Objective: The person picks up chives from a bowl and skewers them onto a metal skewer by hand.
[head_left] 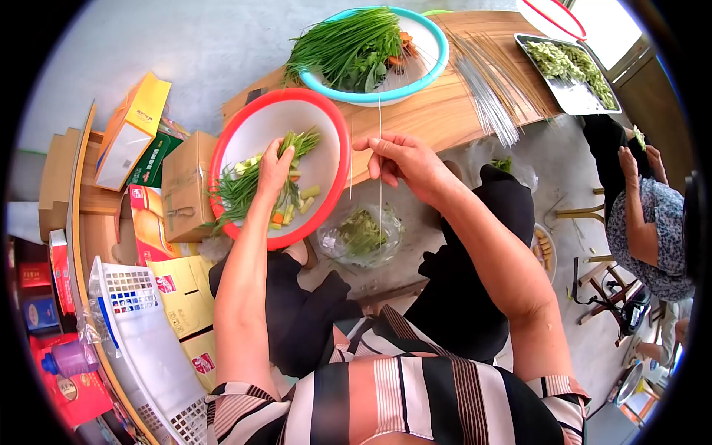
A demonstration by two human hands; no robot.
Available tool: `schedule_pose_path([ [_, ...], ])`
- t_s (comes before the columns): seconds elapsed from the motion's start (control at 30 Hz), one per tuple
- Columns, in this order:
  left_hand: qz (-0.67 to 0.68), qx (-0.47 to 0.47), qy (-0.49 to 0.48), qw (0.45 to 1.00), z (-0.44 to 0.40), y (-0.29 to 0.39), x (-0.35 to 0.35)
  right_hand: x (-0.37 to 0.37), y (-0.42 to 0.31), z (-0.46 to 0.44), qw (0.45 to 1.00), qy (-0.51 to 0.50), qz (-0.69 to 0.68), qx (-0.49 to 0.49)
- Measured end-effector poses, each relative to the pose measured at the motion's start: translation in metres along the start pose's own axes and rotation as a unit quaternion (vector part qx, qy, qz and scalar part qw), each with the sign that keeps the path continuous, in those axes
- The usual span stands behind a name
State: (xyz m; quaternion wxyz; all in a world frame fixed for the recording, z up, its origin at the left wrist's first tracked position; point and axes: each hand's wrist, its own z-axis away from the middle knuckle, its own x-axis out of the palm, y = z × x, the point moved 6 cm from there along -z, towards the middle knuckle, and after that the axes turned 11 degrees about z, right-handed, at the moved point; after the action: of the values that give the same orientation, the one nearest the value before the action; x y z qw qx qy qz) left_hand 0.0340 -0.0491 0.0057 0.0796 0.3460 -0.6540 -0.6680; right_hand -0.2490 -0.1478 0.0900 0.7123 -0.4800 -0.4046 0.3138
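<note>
My left hand [276, 169] reaches into a white basin with a red rim [343, 141], its fingers closed on some green stalks [300, 142]. Long green leaves [236, 187], cut pale-green stalks [308, 194] and orange pieces [278, 217] lie around it in the basin. To the right of the basin, my right hand [400, 159] pinches a thin skewer [380, 196] that points up and down. Its fingertips hide part of the skewer. A second thin upright line [351, 167] shows by the basin's rim; I cannot tell what it is.
A blue-rimmed basin [437, 74] of long greens [348, 48] stands on the wooden table [437, 122]. Beside it lie loose skewers [489, 104] and a tray [575, 100] of threaded greens. Below is a plastic bag of greens [363, 233]. Cartons [189, 185] stand left; another person [645, 215] sits right.
</note>
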Motion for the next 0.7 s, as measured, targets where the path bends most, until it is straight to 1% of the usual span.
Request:
schedule_pose_path([
  [0.07, -0.060, 0.011, -0.003, 0.998, 0.000, 0.017, 0.003, -0.004, 0.001, -0.003, 1.000, 0.011, 0.022, 0.009],
  [0.1, -0.075, 0.009, -0.006, 0.997, 0.009, 0.022, -0.011, 0.006, 0.004, 0.000, 1.000, 0.006, 0.007, 0.005],
  [0.17, -0.070, -0.016, -0.025, 0.997, 0.008, 0.014, -0.013, 0.003, 0.005, 0.000, 1.000, 0.008, 0.019, 0.002],
  [0.2, -0.022, 0.018, -0.015, 0.999, 0.007, 0.019, -0.014, 0.002, 0.005, 0.000, 1.000, 0.006, 0.019, 0.003],
  [0.23, -0.024, 0.014, -0.014, 1.000, 0.011, 0.020, -0.018, 0.002, 0.006, 0.001, 1.000, 0.004, 0.013, 0.000],
  [0.3, 0.111, -0.023, 0.047, 0.992, 0.012, 0.027, -0.037, 0.002, 0.005, -0.001, 1.000, -0.002, 0.005, -0.008],
  [0.37, 0.043, 0.057, 0.104, 0.992, 0.015, 0.058, -0.059, 0.001, 0.005, -0.002, 1.000, -0.006, 0.010, -0.010],
  [0.43, 0.109, 0.129, 0.171, 0.971, 0.015, 0.084, -0.089, 0.001, 0.004, -0.001, 1.000, -0.007, 0.010, -0.013],
  [0.5, 0.259, 0.122, 0.224, 0.932, 0.027, 0.114, -0.115, 0.002, 0.004, 0.002, 1.000, -0.009, 0.011, -0.017],
  [0.57, 0.260, 0.202, 0.303, 0.894, 0.036, 0.143, -0.153, 0.003, 0.002, 0.005, 1.000, -0.004, 0.021, -0.015],
  [0.63, 0.272, 0.245, 0.320, 0.874, 0.056, 0.191, -0.182, 0.002, 0.003, 0.003, 0.999, 0.004, 0.023, -0.027],
  [0.7, 0.280, 0.298, 0.278, 0.869, 0.085, 0.257, -0.187, 0.000, 0.005, 0.006, 0.999, 0.014, 0.024, -0.034],
])
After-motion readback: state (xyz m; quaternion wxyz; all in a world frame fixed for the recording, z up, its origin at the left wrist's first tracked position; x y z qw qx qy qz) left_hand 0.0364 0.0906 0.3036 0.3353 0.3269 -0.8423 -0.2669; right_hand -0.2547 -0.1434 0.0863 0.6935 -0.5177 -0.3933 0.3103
